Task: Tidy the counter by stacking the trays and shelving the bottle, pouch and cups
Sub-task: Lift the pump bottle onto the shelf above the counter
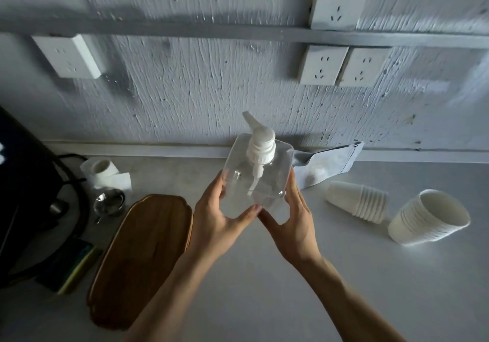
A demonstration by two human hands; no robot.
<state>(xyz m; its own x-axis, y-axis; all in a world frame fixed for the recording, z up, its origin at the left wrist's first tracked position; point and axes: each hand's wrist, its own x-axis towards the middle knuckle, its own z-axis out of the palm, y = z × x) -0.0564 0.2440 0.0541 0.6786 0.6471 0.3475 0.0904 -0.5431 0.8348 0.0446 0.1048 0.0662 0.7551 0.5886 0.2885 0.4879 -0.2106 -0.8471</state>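
A clear plastic pump bottle with a white pump head is held above the counter, tilted toward me. My left hand grips its left side and base, and my right hand grips its right side. A silver pouch lies against the wall behind the bottle. Two stacks of white paper cups lie on their sides at the right: a smaller stack and a larger one. Brown wooden trays sit stacked on the counter to the left of my left arm.
At the far left stand a black appliance with a cable, a small metal strainer, a roll of white paper and a green-yellow sponge. Wall sockets are above. The grey counter spreads below my arms.
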